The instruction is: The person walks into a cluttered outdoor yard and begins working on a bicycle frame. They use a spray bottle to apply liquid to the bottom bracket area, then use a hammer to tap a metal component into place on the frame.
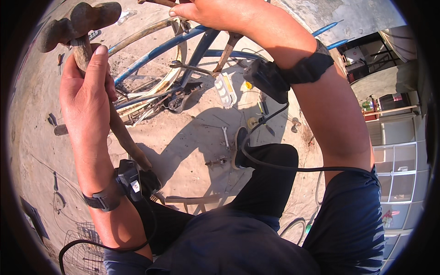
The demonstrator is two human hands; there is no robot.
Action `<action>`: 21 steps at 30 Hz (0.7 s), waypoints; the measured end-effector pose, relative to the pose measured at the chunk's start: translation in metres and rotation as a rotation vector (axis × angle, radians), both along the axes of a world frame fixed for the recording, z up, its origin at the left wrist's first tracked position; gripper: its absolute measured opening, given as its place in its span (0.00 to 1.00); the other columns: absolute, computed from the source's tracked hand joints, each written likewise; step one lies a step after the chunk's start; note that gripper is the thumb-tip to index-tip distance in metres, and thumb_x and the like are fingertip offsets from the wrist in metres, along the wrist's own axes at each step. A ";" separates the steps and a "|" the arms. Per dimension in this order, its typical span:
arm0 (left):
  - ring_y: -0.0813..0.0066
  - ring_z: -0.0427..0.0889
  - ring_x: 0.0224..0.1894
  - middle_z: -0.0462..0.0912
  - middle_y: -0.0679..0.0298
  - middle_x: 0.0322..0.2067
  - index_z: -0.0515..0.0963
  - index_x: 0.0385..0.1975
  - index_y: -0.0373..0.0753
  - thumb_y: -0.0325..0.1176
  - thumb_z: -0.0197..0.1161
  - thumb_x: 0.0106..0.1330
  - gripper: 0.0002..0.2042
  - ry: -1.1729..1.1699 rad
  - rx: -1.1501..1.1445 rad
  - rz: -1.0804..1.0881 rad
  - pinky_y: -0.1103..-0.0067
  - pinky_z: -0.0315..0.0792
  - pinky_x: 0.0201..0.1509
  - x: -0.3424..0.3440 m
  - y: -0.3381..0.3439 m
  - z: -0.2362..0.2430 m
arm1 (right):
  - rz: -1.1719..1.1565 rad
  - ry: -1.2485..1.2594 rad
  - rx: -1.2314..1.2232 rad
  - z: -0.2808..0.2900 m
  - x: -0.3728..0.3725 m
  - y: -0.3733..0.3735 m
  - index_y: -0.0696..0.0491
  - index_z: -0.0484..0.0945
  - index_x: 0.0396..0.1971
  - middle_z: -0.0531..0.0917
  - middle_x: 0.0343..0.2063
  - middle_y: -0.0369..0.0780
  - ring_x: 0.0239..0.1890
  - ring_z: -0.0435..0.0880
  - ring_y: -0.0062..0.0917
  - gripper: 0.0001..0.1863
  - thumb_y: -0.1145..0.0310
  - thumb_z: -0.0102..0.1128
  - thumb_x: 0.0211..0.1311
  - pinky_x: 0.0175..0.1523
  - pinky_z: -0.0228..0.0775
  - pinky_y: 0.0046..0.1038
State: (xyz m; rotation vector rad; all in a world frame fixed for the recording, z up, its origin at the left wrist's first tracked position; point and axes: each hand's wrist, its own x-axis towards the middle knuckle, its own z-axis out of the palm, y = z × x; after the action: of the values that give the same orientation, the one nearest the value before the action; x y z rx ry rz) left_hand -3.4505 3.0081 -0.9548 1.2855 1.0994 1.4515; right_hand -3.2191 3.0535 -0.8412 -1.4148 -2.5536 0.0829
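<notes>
Tilted hammer inside curled left hand, head uppermost, well apart from right hand of unclear grip.

Left hand, 10 o'clock: grip wrapped around a brown wooden-handled hammer, its dull double-lobed head beyond the thumb. Right hand, 12 o'clock: cut by the upper edge, near a blue metal tube frame at 11 o'clock. Centre: silver metal wrench lying on pale concrete floor.
</notes>
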 end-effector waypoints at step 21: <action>0.89 0.69 0.21 0.74 0.74 0.23 0.77 0.41 0.39 0.37 0.62 0.77 0.08 -0.006 0.010 -0.016 0.88 0.64 0.24 0.002 0.000 -0.002 | -0.014 0.027 0.034 -0.008 0.006 0.000 0.45 0.81 0.50 0.87 0.35 0.45 0.40 0.87 0.44 0.14 0.64 0.64 0.65 0.44 0.79 0.43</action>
State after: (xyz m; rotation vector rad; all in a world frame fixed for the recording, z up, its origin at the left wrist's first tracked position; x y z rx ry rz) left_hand -3.4488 3.0084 -0.9565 1.2937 1.0766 1.4500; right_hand -3.2128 3.0537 -0.8489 -1.4096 -2.5109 0.0550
